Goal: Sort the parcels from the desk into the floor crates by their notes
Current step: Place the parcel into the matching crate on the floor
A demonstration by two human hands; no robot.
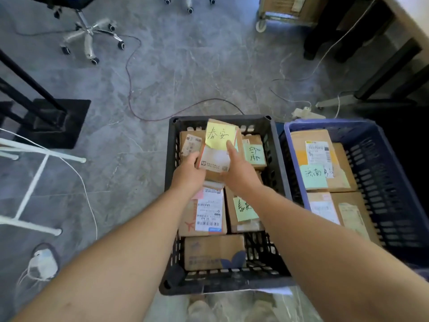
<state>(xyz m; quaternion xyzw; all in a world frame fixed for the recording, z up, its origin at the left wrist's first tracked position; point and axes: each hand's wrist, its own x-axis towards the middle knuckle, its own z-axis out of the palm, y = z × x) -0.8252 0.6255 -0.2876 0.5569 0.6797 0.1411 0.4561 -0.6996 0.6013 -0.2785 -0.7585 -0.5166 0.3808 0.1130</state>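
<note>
Left hand [188, 174] and right hand [241, 171] gripping a small parcel [214, 159] with a yellow note [219, 135], over the black crate [171, 147], blue crate [383, 182] just beside it

Black crate [170, 159] left of blue crate [394, 182]

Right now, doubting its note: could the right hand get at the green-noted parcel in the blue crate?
Probably, once freed: the right hand and left hand hold the yellow-noted parcel; the green-noted parcel lies uncovered in the blue crate.
</note>
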